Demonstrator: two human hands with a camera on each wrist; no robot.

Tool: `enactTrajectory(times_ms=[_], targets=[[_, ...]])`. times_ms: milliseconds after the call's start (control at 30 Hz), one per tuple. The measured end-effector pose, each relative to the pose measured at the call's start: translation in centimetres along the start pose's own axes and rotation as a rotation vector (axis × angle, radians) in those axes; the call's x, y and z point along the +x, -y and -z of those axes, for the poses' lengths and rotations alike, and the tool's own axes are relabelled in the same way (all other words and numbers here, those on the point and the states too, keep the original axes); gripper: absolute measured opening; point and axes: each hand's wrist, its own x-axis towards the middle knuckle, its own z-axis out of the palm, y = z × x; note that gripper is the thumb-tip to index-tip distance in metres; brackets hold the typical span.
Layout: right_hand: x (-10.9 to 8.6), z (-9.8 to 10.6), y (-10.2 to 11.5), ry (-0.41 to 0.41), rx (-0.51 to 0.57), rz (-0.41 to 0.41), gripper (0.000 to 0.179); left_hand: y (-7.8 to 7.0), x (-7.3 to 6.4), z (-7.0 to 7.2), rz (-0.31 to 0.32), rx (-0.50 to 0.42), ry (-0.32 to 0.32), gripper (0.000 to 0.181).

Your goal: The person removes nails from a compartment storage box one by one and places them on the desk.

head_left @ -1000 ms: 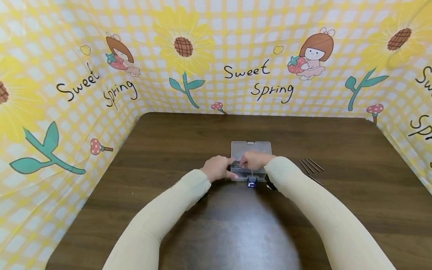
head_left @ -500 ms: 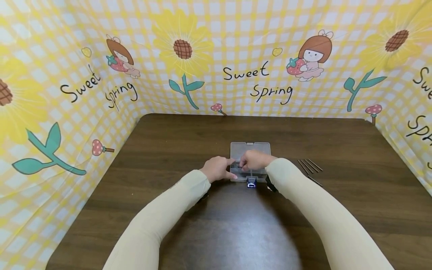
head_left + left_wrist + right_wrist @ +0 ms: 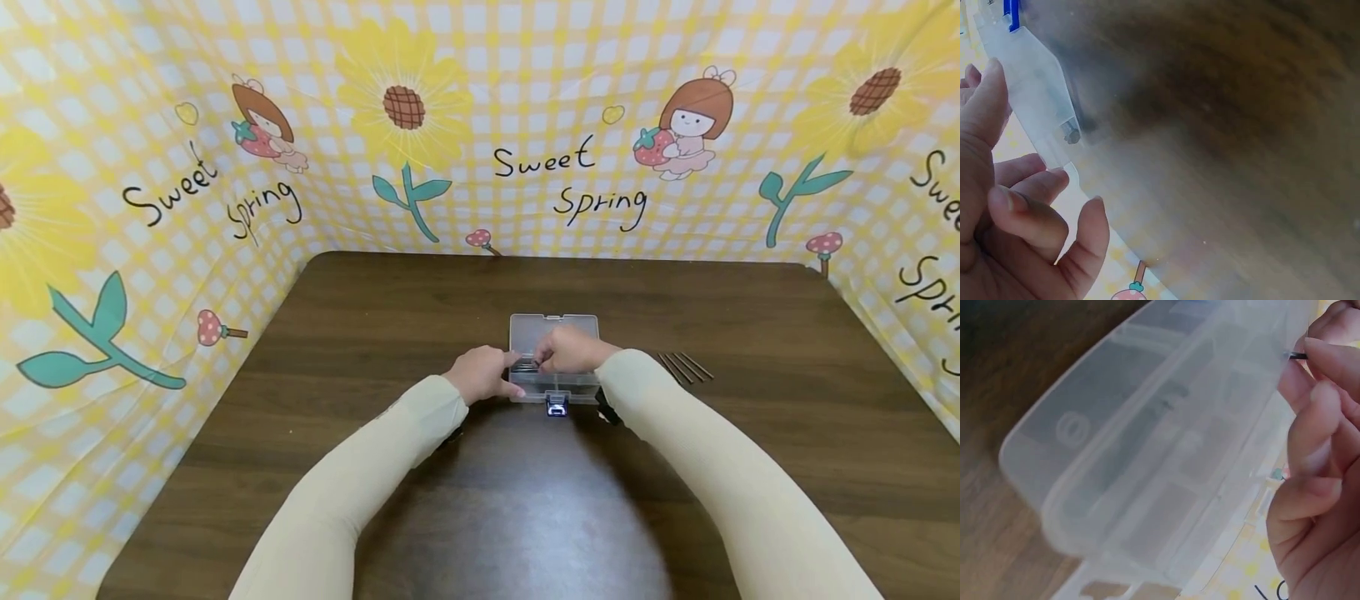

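A clear plastic box (image 3: 555, 397) with compartments stands mid-table, its lid (image 3: 528, 330) raised at the back. At its left end my left hand (image 3: 480, 373) holds it, thumb near the front corner and index finger farther back. My right hand (image 3: 567, 348) is over the left rear compartment, where several thin dark pieces (image 3: 525, 367) lie. In the right wrist view, thumb and forefinger pinch a thin dark metal rod (image 3: 1298, 356), mostly hidden. A bolt-like metal end (image 3: 1071, 132) shows through the box wall in the left wrist view.
Several thin metal rods (image 3: 686, 367) lie side by side on the brown table (image 3: 420, 300), right of the box. A blue clasp (image 3: 557, 407) sits at the box's front edge. Patterned yellow cloth (image 3: 525, 108) surrounds the table's back and sides.
My right hand has shifted slightly right over the box, and its sleeve now hides the single rod that lay nearer me. The left hand stays on the box.
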Motion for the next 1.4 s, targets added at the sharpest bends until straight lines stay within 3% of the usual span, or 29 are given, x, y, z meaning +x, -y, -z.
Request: enactTrajectory(times_ms=[400,600,767,1133,1400], targets=[[-1.0,0.6,-0.8,-0.169,0.064,-0.017,0.01,-0.2,0.1,0.1,0.029,0.013,0.001,0.065],[-1.7,0.7,-1.1,-0.181,0.04,-0.027,0.01,-0.5,0.2,0.0,0.015,0.01,0.005,0.065],[-2.9,1.4,-1.5,-0.183,0.088,-0.058,0.011,-0.3,0.2,0.1,0.02,0.005,0.011,0.065],[-6.0,2.2,-3.6,-0.226,0.111,-0.126,0.023,-0.1,-0.4,0.3,0.03,-0.006,0.019,0.066],[-10.8,2.7,-6.6,-0.207,0.087,-0.162,0.026,-0.4,-0.3,0.2,0.036,0.006,0.019,0.068]])
